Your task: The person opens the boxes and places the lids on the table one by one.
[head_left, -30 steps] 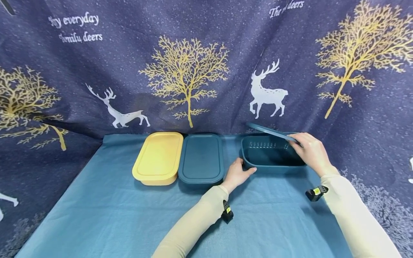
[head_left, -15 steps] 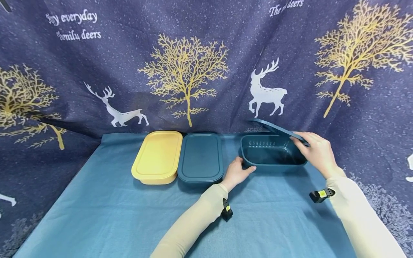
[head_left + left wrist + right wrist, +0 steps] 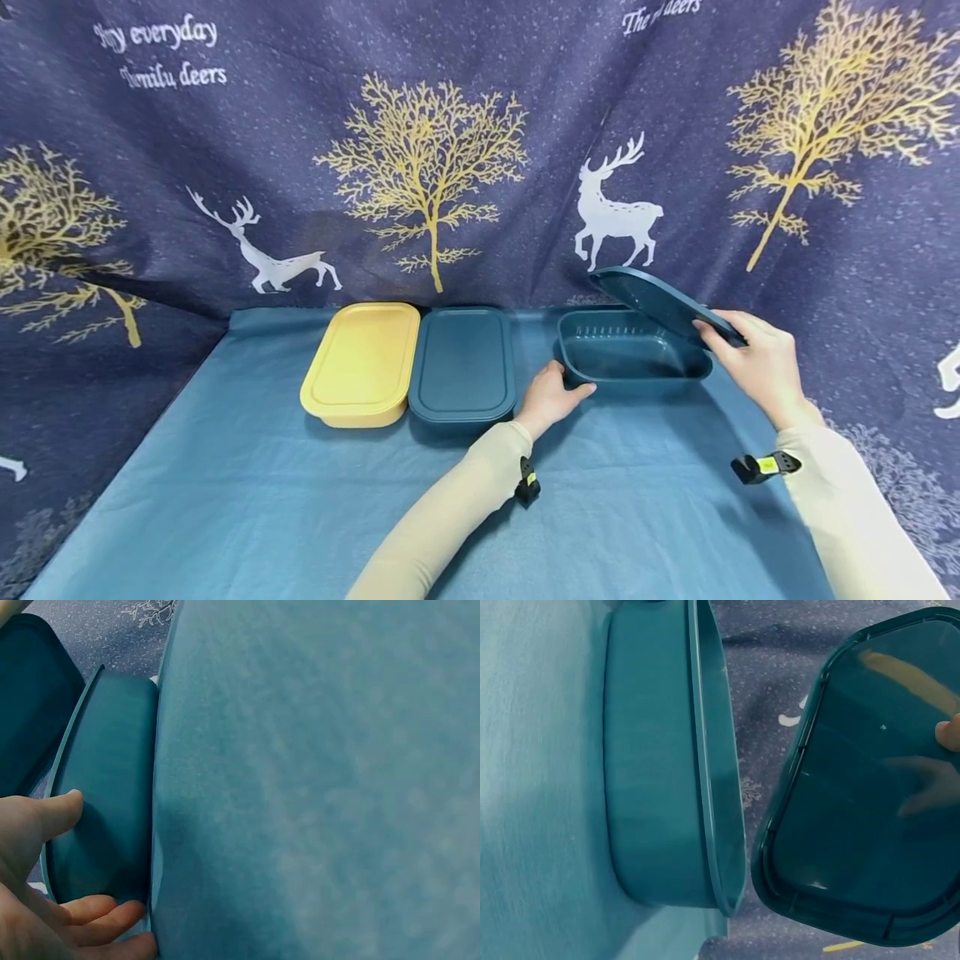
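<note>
**Lid [image 3: 660, 302] tilted over tub [image 3: 637, 387], one hand at each**

Clock directions are as the head view shows them.

The tub stands uncovered on the cloth-covered surface [image 3: 300, 517], just past 3 o'clock from the view's middle, its long side running 9 to 3. Small ribs mark its far inner wall.

The right hand [image 3: 761, 358], at the tub's 3 o'clock end, pinches the lid firmly by its lower edge; the thumb tip lies on the inner face. The lid slants from there up towards 10 o'clock, over the tub's far side, and the right wrist view shows a gap between the two.

The left hand [image 3: 553, 398] sits at the tub's 8 o'clock corner, thumb and fingers spread wide in a loose hold. Its thumb rests on the long near wall, its fingers bend round the short end.

At 9 o'clock from the tub, beyond the left hand, lies the blue box [image 3: 462, 362], lidded. The yellow box [image 3: 362, 358], lidded too, is just beside it, also at 9 o'clock.

Behind, towards 12, hangs a dark backdrop [image 3: 480, 50] with gold trees and white deer. Both sleeves [image 3: 457, 508] are pale.
</note>
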`<state>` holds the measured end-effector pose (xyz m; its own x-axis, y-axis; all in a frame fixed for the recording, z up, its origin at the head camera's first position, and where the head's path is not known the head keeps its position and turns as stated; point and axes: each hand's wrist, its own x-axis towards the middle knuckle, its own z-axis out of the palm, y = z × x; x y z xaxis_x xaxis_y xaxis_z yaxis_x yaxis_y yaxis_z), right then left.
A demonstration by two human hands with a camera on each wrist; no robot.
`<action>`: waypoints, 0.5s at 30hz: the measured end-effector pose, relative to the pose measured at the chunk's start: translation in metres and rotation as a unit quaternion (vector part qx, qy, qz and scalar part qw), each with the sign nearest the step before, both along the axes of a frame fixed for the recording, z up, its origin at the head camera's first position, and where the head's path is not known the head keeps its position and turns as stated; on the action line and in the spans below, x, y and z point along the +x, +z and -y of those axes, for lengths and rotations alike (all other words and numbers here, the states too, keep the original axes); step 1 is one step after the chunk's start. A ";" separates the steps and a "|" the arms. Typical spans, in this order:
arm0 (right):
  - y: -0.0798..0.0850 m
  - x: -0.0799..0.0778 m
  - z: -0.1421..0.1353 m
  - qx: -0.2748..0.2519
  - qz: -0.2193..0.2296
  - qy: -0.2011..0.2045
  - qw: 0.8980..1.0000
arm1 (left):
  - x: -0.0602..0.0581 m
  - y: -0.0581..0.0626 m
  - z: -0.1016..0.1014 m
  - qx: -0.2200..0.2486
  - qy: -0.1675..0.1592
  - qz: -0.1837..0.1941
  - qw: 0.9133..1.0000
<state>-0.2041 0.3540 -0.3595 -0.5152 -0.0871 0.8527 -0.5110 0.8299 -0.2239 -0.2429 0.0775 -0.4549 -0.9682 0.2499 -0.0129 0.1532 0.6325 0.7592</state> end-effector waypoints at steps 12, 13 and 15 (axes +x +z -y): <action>0.003 0.017 -0.007 -0.029 0.013 -0.017 0.999 | -0.004 0.008 0.000 -0.054 -0.006 -0.016 0.998; 0.004 0.019 -0.007 -0.035 0.012 -0.020 0.999 | -0.004 0.008 -0.001 -0.057 -0.005 -0.016 0.998; 0.004 0.022 -0.006 -0.045 0.011 -0.026 0.999 | -0.004 0.007 -0.002 -0.062 -0.002 -0.014 0.998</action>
